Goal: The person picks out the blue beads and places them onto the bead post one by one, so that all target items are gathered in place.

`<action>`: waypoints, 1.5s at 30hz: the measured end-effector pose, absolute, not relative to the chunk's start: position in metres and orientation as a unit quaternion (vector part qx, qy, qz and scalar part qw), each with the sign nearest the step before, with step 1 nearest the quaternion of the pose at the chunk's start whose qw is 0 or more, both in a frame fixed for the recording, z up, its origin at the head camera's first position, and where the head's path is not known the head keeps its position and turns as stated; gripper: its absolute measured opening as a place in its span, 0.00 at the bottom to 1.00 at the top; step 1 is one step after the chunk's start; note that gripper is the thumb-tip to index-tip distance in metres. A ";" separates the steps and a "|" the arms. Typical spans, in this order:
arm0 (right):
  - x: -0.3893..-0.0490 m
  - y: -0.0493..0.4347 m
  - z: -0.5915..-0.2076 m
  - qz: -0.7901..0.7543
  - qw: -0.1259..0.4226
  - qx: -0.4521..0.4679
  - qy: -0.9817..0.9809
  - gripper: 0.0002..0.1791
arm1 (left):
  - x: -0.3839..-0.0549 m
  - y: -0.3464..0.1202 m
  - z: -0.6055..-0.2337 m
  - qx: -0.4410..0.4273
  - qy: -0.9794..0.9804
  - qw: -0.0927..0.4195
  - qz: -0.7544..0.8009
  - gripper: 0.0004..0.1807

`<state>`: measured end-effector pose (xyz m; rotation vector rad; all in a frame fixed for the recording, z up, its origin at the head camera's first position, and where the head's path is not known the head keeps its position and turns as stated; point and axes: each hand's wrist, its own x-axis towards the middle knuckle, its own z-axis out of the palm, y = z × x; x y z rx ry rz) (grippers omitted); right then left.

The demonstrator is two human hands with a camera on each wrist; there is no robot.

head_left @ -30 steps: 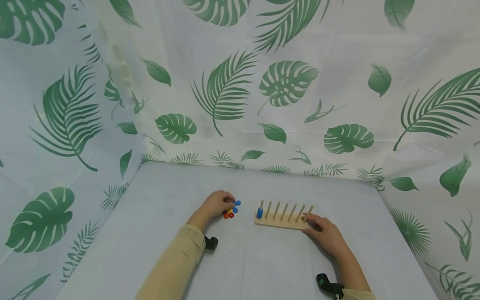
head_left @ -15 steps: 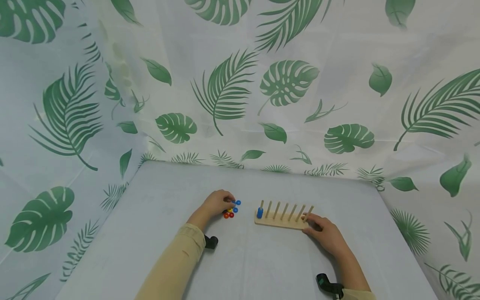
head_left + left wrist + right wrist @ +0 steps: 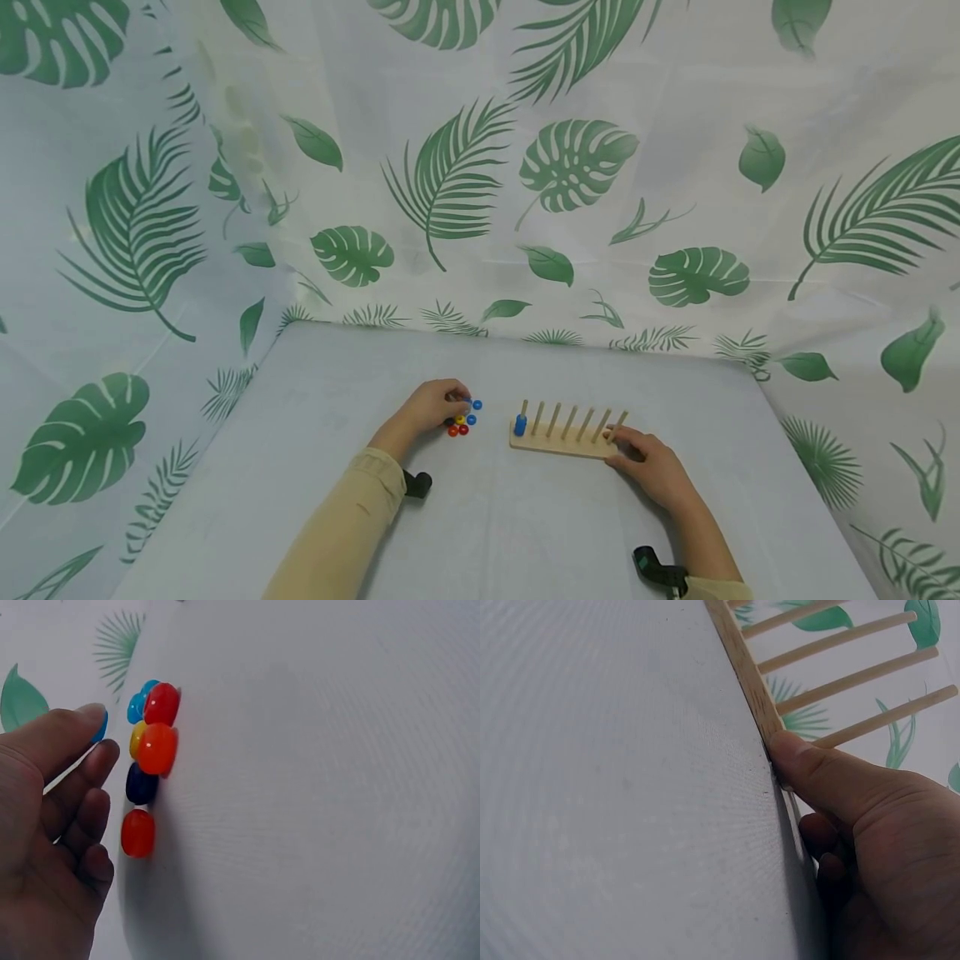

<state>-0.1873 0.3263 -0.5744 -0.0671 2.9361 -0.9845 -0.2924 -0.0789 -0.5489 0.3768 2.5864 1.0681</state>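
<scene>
My left hand (image 3: 435, 404) pinches a blue bead (image 3: 100, 727) between thumb and forefinger, just above a small group of beads on the table. In the left wrist view the group includes a red bead (image 3: 162, 703), an orange bead (image 3: 157, 748), a dark blue bead (image 3: 142, 783) and a partly covered yellow bead (image 3: 137, 740). My right hand (image 3: 651, 467) grips the right end of a wooden peg board (image 3: 562, 446), its thumb against the front edge. Blue beads (image 3: 521, 425) sit on the board's leftmost peg; the other pegs are bare.
A white cloth covers the table (image 3: 525, 533). Leaf-printed sheets (image 3: 600, 275) rise behind it and at both sides. Black wrist-camera mounts (image 3: 660, 571) are strapped to both wrists.
My left wrist and forearm have shifted slightly left, while the fingers stay over the beads. My right hand and the peg board have kept their place.
</scene>
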 end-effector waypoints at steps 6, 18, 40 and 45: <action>-0.186 0.325 -0.573 -0.321 0.019 -0.022 0.947 0.31 | -0.291 -0.076 -0.540 0.154 0.913 0.131 0.356 0.11; -0.187 0.327 -0.575 -0.319 0.017 -0.026 0.947 0.30 | -0.287 -0.060 -0.514 0.234 0.898 0.093 0.362 0.12; -0.187 0.327 -0.576 -0.325 0.015 -0.025 0.945 0.28 | -0.269 -0.019 -0.484 0.352 0.860 0.068 0.363 0.15; -0.187 0.328 -0.576 -0.325 0.011 -0.030 0.945 0.29 | -0.266 -0.017 -0.486 0.339 0.862 0.079 0.369 0.16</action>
